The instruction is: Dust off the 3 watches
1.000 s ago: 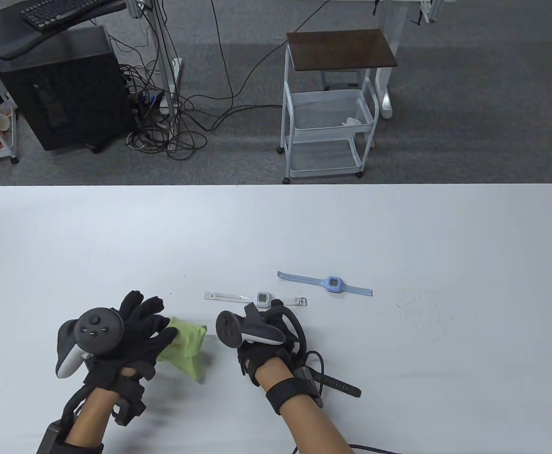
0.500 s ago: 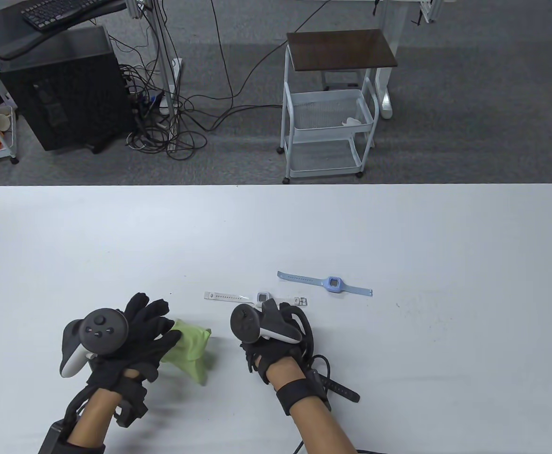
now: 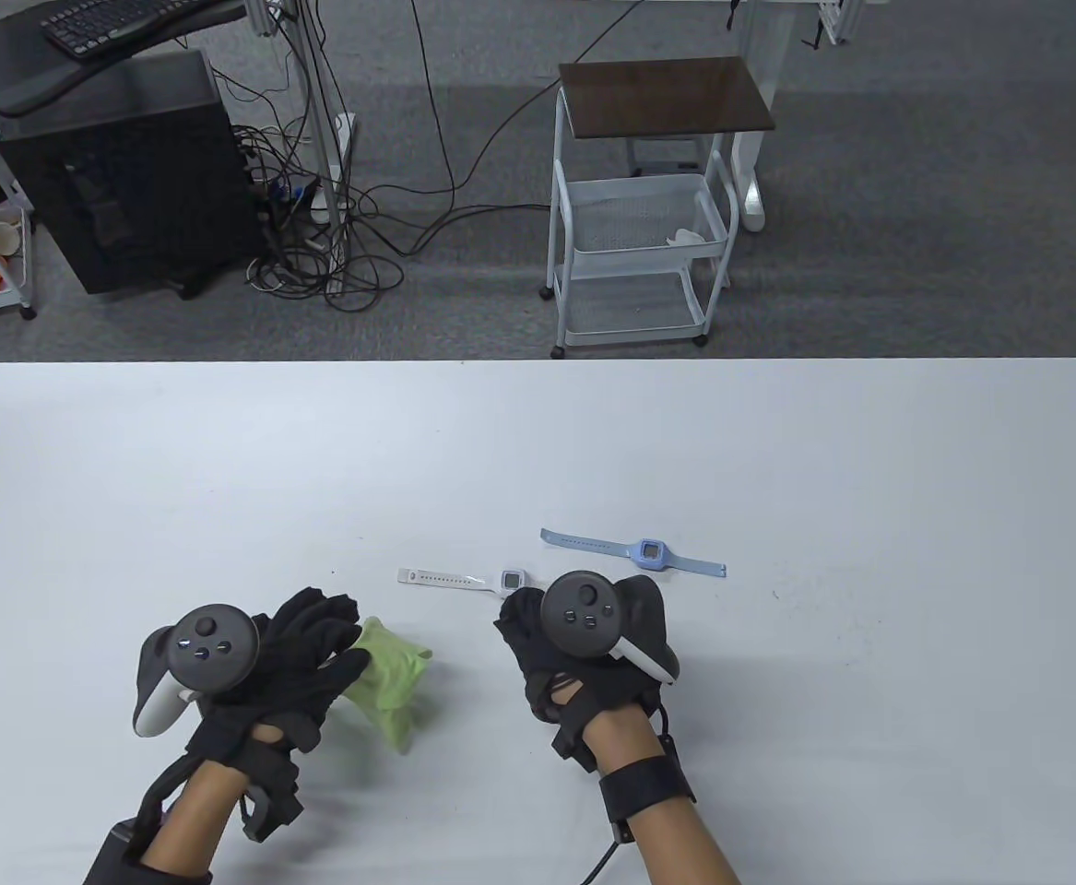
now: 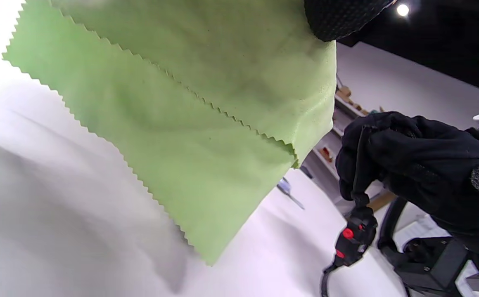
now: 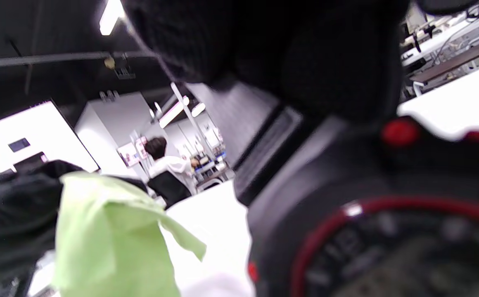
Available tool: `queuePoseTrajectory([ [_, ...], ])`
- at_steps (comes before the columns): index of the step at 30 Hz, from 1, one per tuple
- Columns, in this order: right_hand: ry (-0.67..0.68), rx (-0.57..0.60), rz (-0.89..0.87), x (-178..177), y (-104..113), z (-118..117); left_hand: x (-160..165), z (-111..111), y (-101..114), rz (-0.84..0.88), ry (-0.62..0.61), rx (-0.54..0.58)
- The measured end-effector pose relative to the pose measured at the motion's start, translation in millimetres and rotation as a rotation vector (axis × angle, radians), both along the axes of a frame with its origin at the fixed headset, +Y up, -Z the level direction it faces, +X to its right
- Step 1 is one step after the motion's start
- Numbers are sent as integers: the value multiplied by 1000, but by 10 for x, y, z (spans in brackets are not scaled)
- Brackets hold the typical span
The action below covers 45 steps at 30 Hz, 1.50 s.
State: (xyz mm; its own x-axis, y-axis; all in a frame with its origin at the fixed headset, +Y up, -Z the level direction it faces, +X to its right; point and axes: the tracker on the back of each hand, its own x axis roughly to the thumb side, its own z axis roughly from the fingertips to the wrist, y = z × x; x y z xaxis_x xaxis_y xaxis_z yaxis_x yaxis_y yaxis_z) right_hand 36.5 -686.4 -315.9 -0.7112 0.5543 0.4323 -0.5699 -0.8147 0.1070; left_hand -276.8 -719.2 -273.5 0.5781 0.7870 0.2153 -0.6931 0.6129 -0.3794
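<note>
Two gloved hands work low on the white table (image 3: 777,442). At about seven o'clock we see our left hand (image 3: 293,659) gripping a green cloth (image 3: 390,668), which hangs from the fingers just clear of the tabletop. Toward five o'clock of centre, our right hand (image 3: 574,659) is curled round a black watch (image 4: 353,237) with red buttons, its strap dangling below the fist. Just beyond that hand, at its twelve o'clock, a white watch (image 3: 464,579) lies flat, its right end hidden behind the glove. Farther right, near one o'clock of the hand, a blue watch (image 3: 634,553) lies stretched out, apart from both hands.
</note>
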Motion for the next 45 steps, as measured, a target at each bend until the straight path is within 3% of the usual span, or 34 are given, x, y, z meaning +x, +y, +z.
queuePoseTrajectory([
  [7,11,93,-149,81,157,112,43,8,-16,86,-33,7],
  [20,141,172,-428,-143,415,256,125,18,-42,224,-98,48],
  [28,205,100,-605,-314,436,323,140,-41,-154,251,-115,-12],
  [33,244,50,-746,-393,510,368,229,-27,-183,354,-219,-74],
  [39,157,71,-834,-244,501,333,472,45,-210,457,-411,-165],
  [45,58,117,-781,-71,480,254,525,60,-264,521,-455,-212],
])
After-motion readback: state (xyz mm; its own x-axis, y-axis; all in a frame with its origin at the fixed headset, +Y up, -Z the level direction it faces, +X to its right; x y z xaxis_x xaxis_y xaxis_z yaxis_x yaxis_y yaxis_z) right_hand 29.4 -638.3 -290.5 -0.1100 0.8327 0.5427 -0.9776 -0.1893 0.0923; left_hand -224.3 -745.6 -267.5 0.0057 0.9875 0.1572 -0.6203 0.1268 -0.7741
